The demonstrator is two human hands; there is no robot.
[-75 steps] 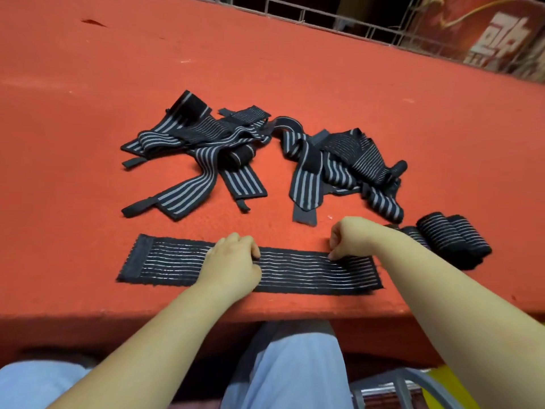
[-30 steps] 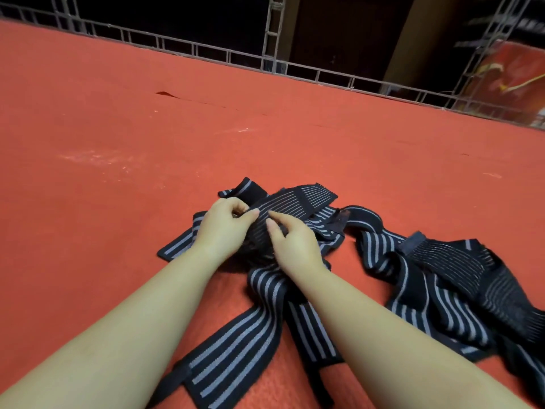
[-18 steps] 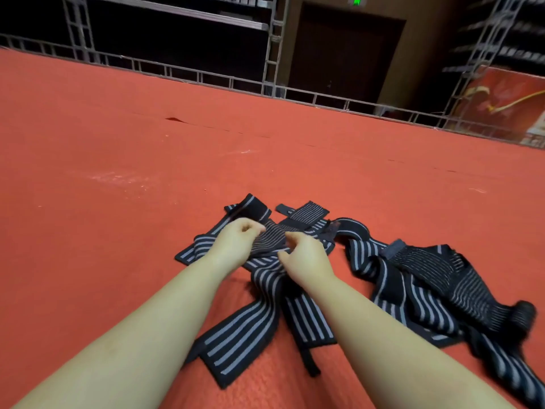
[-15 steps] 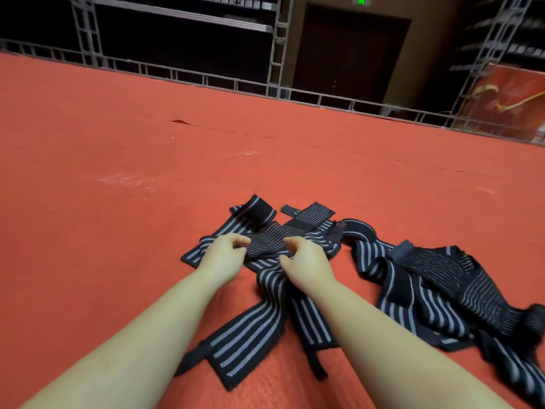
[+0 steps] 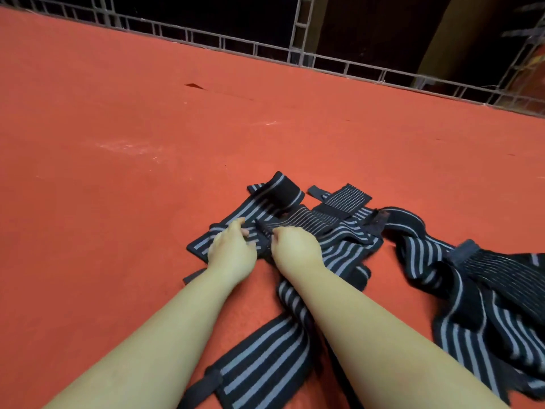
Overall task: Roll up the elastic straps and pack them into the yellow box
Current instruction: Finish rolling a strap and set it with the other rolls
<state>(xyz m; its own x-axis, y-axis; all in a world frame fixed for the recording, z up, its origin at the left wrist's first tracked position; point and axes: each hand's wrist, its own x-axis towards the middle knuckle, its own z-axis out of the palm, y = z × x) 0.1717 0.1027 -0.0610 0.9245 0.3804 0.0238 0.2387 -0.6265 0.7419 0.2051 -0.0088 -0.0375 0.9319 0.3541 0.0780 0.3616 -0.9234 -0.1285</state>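
Left hand and right hand sat side by side atop the strap pile on the red floor, fingers curled, pinching one fine-ribbed strap. Straps looked light, soft, stretchy, likely to tangle; recommended grip at a flat end. Box not in view.

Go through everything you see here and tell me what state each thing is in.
left hand: fingers curled, gripping thin-striped strap
right hand: gripping same strap
thin-striped strap: unrolled, atop pile
strap pile: loose, tangled, unrolled
red carpet: flat, scuffed
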